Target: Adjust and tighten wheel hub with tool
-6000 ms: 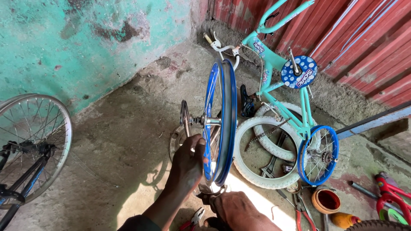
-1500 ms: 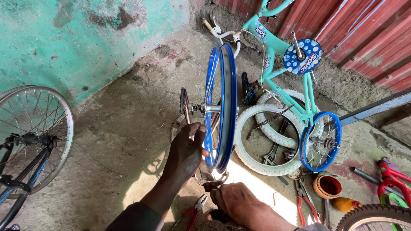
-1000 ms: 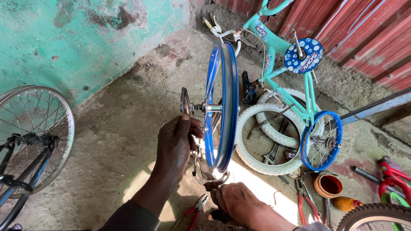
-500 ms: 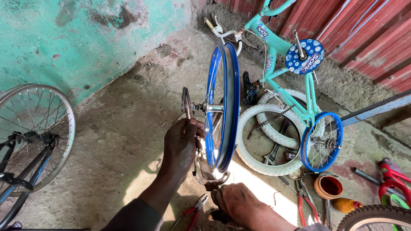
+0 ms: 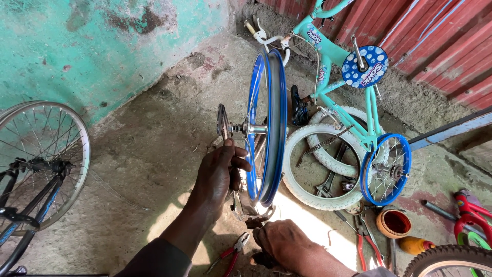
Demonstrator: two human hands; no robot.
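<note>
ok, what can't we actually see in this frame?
Head view only:
- Right hand: fingers and whatever they grip, cut off by the bottom edge.
- Left hand: fingertips hidden behind the blue rim.
- Tyre at bottom right: cut off by the corner.

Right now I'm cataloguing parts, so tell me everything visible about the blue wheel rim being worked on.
The blue wheel rim stands upright on edge, bare of tyre, metal with thin spokes and a grey inner channel. An axle with nuts juts from its hub. The left hand grips a wrench there; the right hand rests by its bottom.
</note>
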